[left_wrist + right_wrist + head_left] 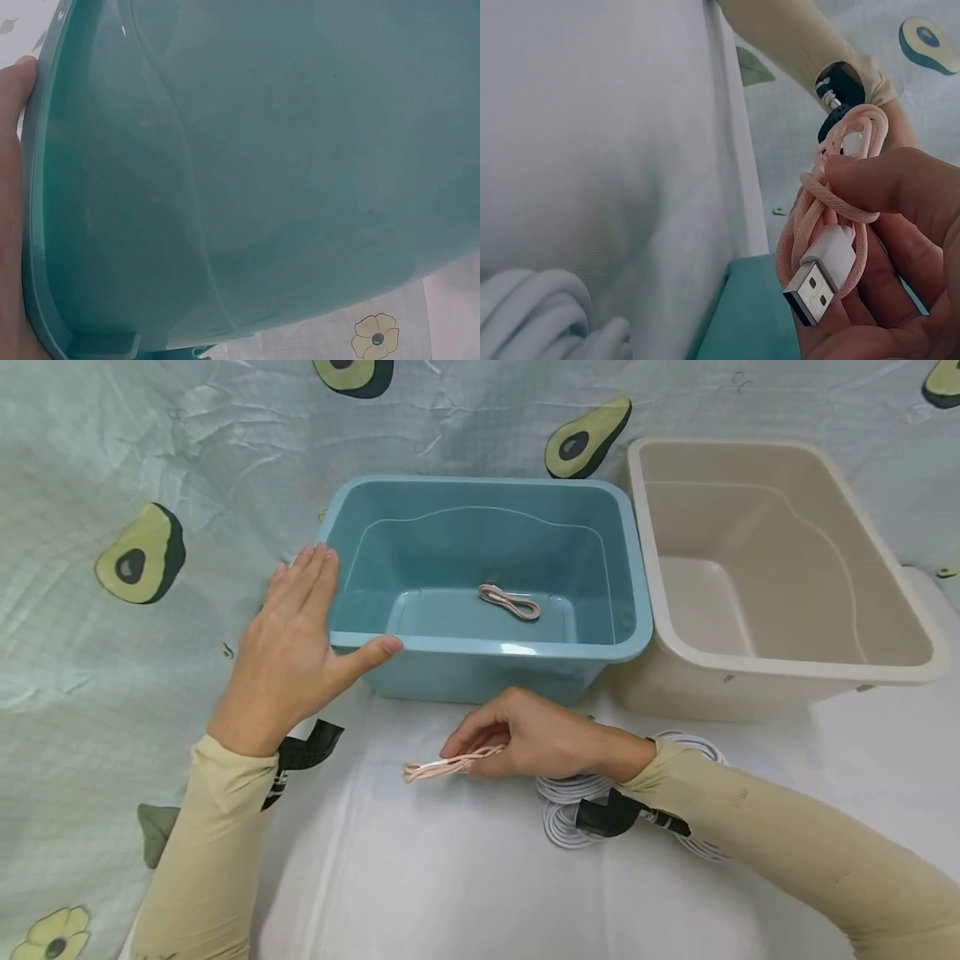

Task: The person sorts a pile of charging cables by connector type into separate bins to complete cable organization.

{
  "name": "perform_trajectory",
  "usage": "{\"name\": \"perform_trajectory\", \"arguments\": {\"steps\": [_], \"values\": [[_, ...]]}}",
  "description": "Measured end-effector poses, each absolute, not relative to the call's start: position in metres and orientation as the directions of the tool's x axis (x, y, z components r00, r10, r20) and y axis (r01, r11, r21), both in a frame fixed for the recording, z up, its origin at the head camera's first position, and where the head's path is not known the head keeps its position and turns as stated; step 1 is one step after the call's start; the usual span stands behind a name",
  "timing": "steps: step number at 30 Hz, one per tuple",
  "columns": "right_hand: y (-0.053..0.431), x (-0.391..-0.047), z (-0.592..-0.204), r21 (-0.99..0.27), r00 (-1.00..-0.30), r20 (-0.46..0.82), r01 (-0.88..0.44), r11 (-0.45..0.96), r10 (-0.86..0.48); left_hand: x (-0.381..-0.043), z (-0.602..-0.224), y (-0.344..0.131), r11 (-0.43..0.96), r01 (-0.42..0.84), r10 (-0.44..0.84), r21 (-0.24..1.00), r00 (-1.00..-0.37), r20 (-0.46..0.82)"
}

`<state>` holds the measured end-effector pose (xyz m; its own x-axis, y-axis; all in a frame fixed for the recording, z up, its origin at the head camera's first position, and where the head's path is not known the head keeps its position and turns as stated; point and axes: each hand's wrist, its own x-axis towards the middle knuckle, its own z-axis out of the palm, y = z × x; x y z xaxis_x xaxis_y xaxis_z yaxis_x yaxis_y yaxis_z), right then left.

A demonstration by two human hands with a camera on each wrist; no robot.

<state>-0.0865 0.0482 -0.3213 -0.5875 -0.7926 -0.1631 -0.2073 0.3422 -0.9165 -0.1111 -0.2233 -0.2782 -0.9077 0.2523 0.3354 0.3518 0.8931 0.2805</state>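
My right hand pinches a bundled pink USB cable between thumb and fingers, in front of the blue bin. In the right wrist view the USB cable is folded into loops, its white-and-metal plug pointing down and a strand wrapped across the middle. My left hand rests at the blue bin's front left corner, fingers straight and thumb spread along the front rim. A second pink cable bundle lies on the floor of the blue bin.
A beige bin stands against the blue bin's right side. Coiled white cables lie on the white table below my right forearm, which hides part of them. An avocado-print sheet covers the back and left.
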Motion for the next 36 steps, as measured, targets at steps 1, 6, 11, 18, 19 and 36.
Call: {"name": "perform_trajectory", "arguments": {"steps": [1,6,11,18,19,36], "values": [[0.05,-0.086,-0.32,-0.916,-0.586,-0.159,-0.212,0.34,-0.794,-0.111,-0.278,-0.223,0.894,0.351,0.252,0.28,-0.908,0.335],[0.057,-0.082,-0.315,-0.913,-0.585,-0.149,-0.229,0.338,-0.798,-0.112,-0.279,-0.222,0.896,0.348,0.249,0.276,-0.908,0.336],[0.061,-0.08,-0.31,-0.915,-0.572,-0.139,-0.238,0.326,-0.808,-0.111,-0.28,-0.223,0.895,0.351,0.249,0.276,-0.905,0.344],[0.065,-0.078,-0.298,-0.925,-0.567,-0.112,-0.241,0.295,-0.816,-0.111,-0.281,-0.223,0.892,0.36,0.255,0.273,-0.899,0.356],[0.065,-0.078,-0.296,-0.927,-0.567,-0.108,-0.24,0.289,-0.816,-0.111,-0.281,-0.223,0.893,0.36,0.254,0.272,-0.9,0.355],[0.077,-0.075,-0.263,-0.907,-0.588,-0.034,-0.322,0.273,-0.808,-0.111,-0.279,-0.223,0.898,0.352,0.251,0.264,-0.902,0.35]]}}
